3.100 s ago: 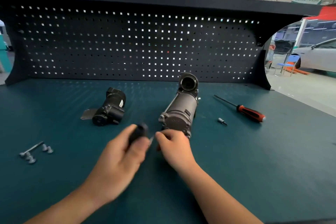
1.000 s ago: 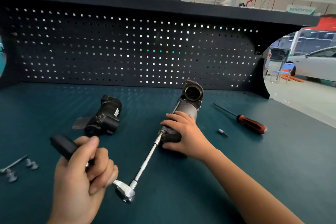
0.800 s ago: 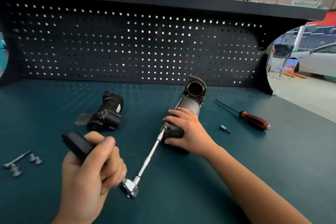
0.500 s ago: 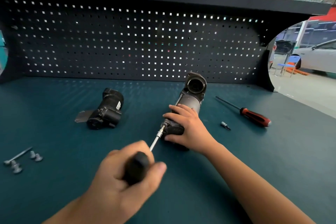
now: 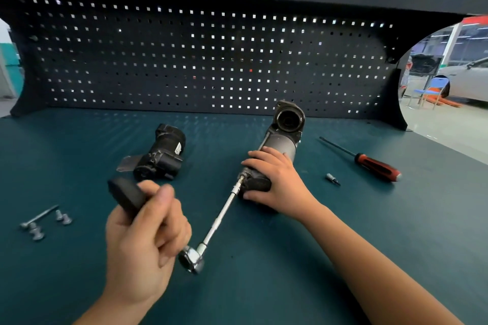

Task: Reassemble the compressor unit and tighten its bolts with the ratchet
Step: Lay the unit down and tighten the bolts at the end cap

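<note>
- Ratchet handle (image 5: 126, 195) in my left hand (image 5: 144, 235): black, matt, plastic or rubber, cannot tell which.
- Ratchet head (image 5: 190, 261) + extension bar (image 5: 223, 212): bright chrome metal, glossy, smooth.
- Compressor body (image 5: 280, 145) under my right hand (image 5: 280, 177): grey metal, dull finish; the end near my thumb is darker, approx. black.
- Second part (image 5: 161, 155): black, prob. plastic, slight sheen; flat grey metal tab at its side.
- Bolts (image 5: 45, 221): bare silver metal, a bit shiny.
- Screwdriver (image 5: 375, 166): red + black handle, smooth; shaft dark metal.
- Small bit (image 5: 332, 179): metal, shiny.
- Table cover (image 5: 369, 232): teal, matt, fine pattern in the surface.
- Pegboard (image 5: 184, 60): dark, matt, w/ square holes.
</note>
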A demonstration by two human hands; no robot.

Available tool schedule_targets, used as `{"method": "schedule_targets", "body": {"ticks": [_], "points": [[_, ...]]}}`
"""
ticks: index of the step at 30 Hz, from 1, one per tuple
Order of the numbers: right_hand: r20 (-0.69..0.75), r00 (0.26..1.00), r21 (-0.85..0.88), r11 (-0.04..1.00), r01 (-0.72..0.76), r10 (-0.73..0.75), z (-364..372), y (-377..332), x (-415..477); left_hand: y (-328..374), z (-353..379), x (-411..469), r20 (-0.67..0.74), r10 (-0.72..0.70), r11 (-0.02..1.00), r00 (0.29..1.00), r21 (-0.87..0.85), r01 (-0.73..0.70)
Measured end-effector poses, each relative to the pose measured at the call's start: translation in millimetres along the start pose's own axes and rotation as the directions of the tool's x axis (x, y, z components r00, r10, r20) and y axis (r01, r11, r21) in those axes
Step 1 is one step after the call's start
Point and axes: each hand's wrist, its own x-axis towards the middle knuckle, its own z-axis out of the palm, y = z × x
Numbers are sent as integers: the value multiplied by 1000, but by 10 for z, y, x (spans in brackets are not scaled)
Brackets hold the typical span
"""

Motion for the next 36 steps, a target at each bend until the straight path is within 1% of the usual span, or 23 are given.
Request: {"method": "schedule_targets", "body": {"ticks": [2, 4, 7, 9, 10, 12, 14, 15, 16, 17, 18, 19, 20, 21, 22, 24, 26, 28, 30, 31, 32, 33, 36], "points": [[-4, 1000, -6, 1000, 4, -4, -3, 2, -8, 9, -15, 53, -142, -75, 993, 987, -96, 62], [-5, 1000, -11, 1000, 11, -11, -4, 3, -10, 0, -70, 109, -279, -176, 967, 944, -229, 113], [-12, 1000, -12, 1000, 17, -18, -3, -3, -5, -55, -187, 178, -425, -371, 856, 826, -502, 126], [-17, 1000, -15, 1000, 19, -19, -1, -5, -4, -91, -248, 203, -454, -449, 789, 769, -606, 103], [-22, 1000, -14, 1000, 19, -19, -3, -4, -5, -98, -258, 211, -456, -449, 784, 769, -614, 94], [-31, 999, -11, 1000, 18, -19, -5, -3, -9, -94, -239, 221, -429, -361, 842, 828, -532, 91], [-39, 999, -5, 1000, 19, -20, 2, -8, -11, -39, -133, 181, -290, -101, 967, 952, -255, 25], [-39, 999, -2, 1000, 19, -19, 3, -12, -11, -10, -56, 135, -118, 75, 996, 990, -32, -79], [-40, 999, 0, 1000, 17, -17, 3, -16, -8, 2, 21, 86, 124, 215, 947, 969, 214, -238], [-39, 999, 2, 1000, 15, -15, 2, -18, -4, -27, 96, 37, 396, 259, 813, 881, 403, -421], [-37, 999, 3, 1000, 12, -12, 0, -16, -2, -93, 146, -6, 616, 229, 642, 753, 486, -593], [-33, 999, 5, 1000, 8, -8, -3, -12, -5, -155, 161, -48, 769, 139, 504, 624, 488, -713], [-31, 1000, 9, 1000, 5, -5, -5, -5, -11, -198, 168, -66, 846, 23, 420, 533, 476, -773], [-30, 1000, 12, 1000, 5, -4, -7, 0, -17, -236, 161, -70, 876, -51, 358, 480, 465, -810], [-29, 1000, 14, 1000, 9, -8, -6, 1, -22, -261, 151, -72, 886, -77, 312, 456, 456, -833], [-27, 999, 9, 1000, 22, -22, 0, 3, -20, -271, 110, -94, 878, 8, 281, 479, 457, -844], [-31, 999, 11, 999, 30, -30, 6, 4, -16, -258, 58, -123, 796, 193, 355, 573, 488, -798], [-42, 999, 17, 999, 32, -31, -1, 0, -17, -202, 33, -144, 582, 320, 470, 747, 588, -659], [-49, 998, 17, 999, 35, -34, -3, -3, -20, -127, 57, -142, 239, 320, 698, 917, 595, -399], [-49, 998, 14, 999, 36, -35, 0, -2, -23, -99, 74, -130, 90, 277, 831, 957, 478, -285], [-49, 998, 12, 999, 37, -36, 4, -2, -27, -89, 77, -96, -14, 232, 932, 973, 289, -218], [-50, 998, 10, 999, 38, -37, 7, -1, -27, -84, 67, -47, -102, 183, 977, 978, 129, -170], [-56, 998, 12, 999, 41, -40, 17, 0, -24, -49, -41, 111, -334, -39, 991, 942, -136, -8]]}}
